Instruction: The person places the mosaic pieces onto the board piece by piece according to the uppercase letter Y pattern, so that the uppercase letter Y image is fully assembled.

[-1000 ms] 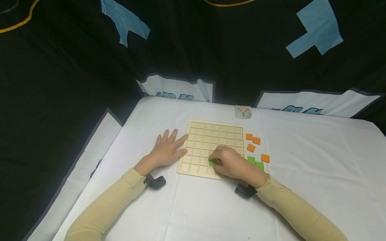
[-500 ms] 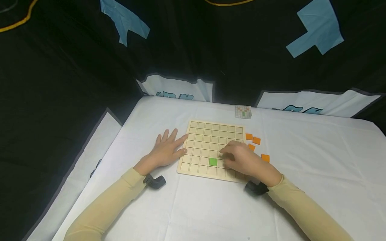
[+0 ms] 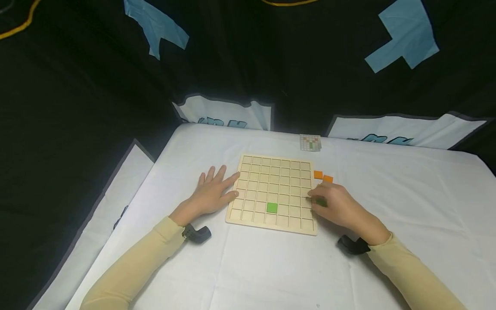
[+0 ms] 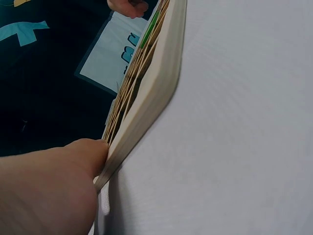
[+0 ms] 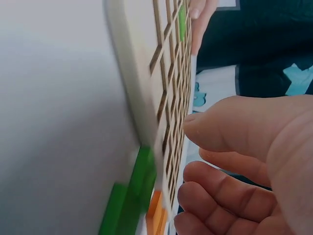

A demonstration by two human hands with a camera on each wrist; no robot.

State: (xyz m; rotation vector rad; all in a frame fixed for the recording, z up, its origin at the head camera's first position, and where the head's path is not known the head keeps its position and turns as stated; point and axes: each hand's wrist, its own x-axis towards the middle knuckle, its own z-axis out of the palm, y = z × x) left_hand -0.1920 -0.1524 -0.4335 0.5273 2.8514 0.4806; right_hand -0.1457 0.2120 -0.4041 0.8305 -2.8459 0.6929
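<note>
A pale wooden grid board [image 3: 257, 186] lies on the table, one green square tile [image 3: 272, 208] seated in a cell near its front. My left hand [image 3: 211, 194] rests flat and spread on the cloth, thumb and index fingertip at the board's left edge. Over the board's right edge is my right hand [image 3: 341, 206], fingers bent and thumb apart, with nothing between them. Just below it, the right wrist view shows loose green tiles [image 5: 120, 208] and an orange tile [image 5: 154, 211] beside the board. The hand partly hides these tiles in the head view.
Two orange tiles [image 3: 318, 175] lie right of the board, behind my right hand. Farther back is a small stack of cards [image 3: 310, 143] printed with a coloured grid. White cloth [image 3: 271, 267] covers the table, and a black curtain [image 3: 248, 56] hangs behind it.
My right hand has let go of the green tile, leaving it in its cell, and has moved right to the loose tiles beside the board. My left hand has stayed in place.
</note>
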